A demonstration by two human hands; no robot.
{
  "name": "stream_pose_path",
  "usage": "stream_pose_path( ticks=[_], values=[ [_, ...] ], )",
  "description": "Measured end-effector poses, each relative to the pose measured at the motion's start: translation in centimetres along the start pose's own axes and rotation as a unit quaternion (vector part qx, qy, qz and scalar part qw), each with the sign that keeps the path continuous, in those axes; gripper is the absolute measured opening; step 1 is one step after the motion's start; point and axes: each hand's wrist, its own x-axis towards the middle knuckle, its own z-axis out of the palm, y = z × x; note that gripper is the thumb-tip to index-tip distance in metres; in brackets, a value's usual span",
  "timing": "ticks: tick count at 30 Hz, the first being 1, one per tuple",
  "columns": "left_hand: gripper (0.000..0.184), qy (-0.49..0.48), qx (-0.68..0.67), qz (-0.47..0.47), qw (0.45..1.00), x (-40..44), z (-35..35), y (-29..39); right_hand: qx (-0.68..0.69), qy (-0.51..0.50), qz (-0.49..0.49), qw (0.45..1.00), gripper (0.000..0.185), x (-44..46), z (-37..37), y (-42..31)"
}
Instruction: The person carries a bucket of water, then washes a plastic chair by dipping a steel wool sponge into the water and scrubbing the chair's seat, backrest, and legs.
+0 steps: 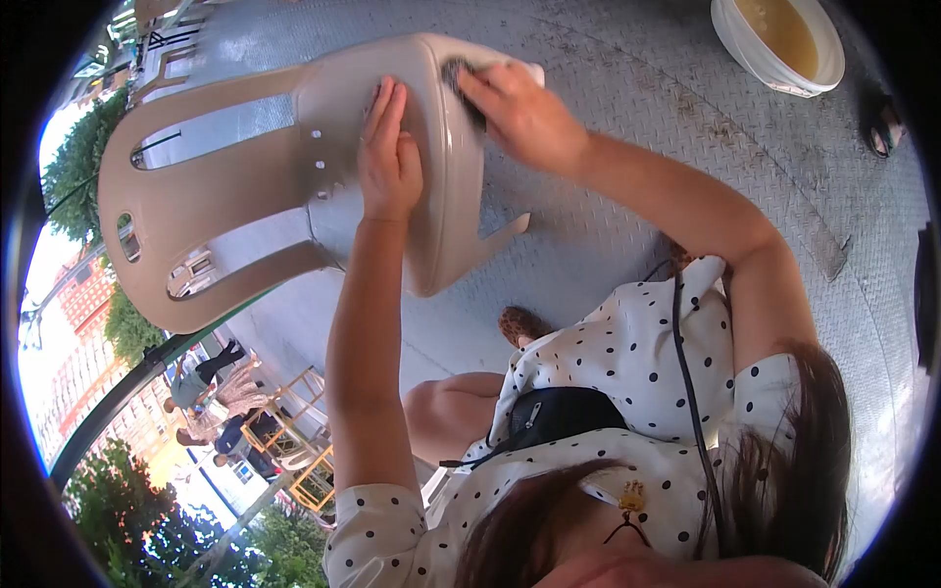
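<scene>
A beige plastic chair (196, 201) takes up the upper left, its backrest pointing left and its seat edge on the right. My left hand (391, 162) lies flat on the seat, fingers stretched out and holding nothing. At the seat's front edge, my right hand (524, 113) presses a dark scrubbing pad (457, 78) against the plastic; its fingers are wrapped over the pad, which is partly hidden beneath them.
A white bucket (828, 64) of yellowish-brown liquid stands at the upper right on the grey textured metal floor (608, 49). A dark shoe (885, 127) is near the right edge. Several people and yellow-framed furniture (316, 482) appear at the lower left.
</scene>
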Motion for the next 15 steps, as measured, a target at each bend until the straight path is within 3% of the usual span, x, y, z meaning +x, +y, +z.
stream_pose_path(
  ticks=[2, 3, 4, 5, 6, 7, 8, 9, 10, 11, 12, 13, 14, 15],
  values=[
    [0.056, 0.008, 0.025, -0.012, 1.000, -1.7, -0.4, 0.4, -0.029, -0.075, -0.018, 0.997, 0.059, -3.2, 1.0, -2.2],
    [0.056, -0.161, -0.018, -0.051, 0.986, -3.6, -4.2, 2.6, 0.069, -0.091, 0.060, 0.992, 0.057, -8.3, 1.4, -10.8],
    [0.055, -0.136, 0.001, -0.037, 0.990, -2.5, -3.9, 2.1, 0.074, -0.067, -0.049, 0.994, 0.056, -8.3, 1.7, -10.3],
    [0.053, -0.125, -0.002, -0.028, 0.992, -2.3, -3.0, 2.4, 0.086, -0.167, -0.018, 0.982, 0.052, -7.4, -0.7, -9.7],
    [0.052, -0.100, -0.087, -0.101, 0.986, -4.4, 1.6, 3.5, 0.065, -0.330, 0.050, 0.941, 0.048, -7.8, -3.8, -8.2],
    [0.052, -0.059, -0.069, -0.092, 0.992, -3.9, 1.8, 3.1, 0.008, -0.276, 0.018, 0.961, 0.043, -8.2, -2.2, -4.8],
    [0.049, -0.021, -0.057, -0.088, 0.994, -4.2, 2.5, 2.7, -0.043, -0.169, 0.045, 0.984, 0.038, -7.0, -3.3, -2.7],
    [0.046, -0.018, -0.033, -0.102, 0.994, -4.5, 2.8, 2.6, 0.056, -0.099, 0.162, 0.980, 0.033, -9.4, -0.8, 5.3],
    [0.043, -0.018, -0.018, -0.118, 0.993, -5.0, 3.3, 2.1, 0.192, -0.128, 0.351, 0.907, 0.029, -9.6, -2.6, 9.2],
    [0.040, -0.019, -0.002, -0.132, 0.991, -5.3, 3.5, 1.2, 0.198, -0.122, 0.523, 0.820, 0.029, -11.3, -3.4, 14.0],
    [0.037, -0.022, 0.008, -0.125, 0.992, -5.6, 3.7, 0.2, 0.292, -0.022, 0.603, 0.742, 0.025, -12.7, -5.4, 14.4],
    [0.034, -0.012, 0.059, -0.092, 0.994, -3.2, -0.6, 4.0, 0.346, 0.003, 0.658, 0.669, 0.020, -11.3, -11.0, 11.3],
    [0.030, -0.015, 0.064, -0.086, 0.994, -3.8, -1.0, 4.8, 0.354, 0.049, 0.669, 0.652, 0.028, -14.3, -12.6, 11.5],
    [0.026, -0.066, -0.004, -0.101, 0.993, -4.6, -2.6, 6.0, 0.346, 0.036, 0.683, 0.642, 0.048, -16.9, -15.1, 10.6]
  ],
)
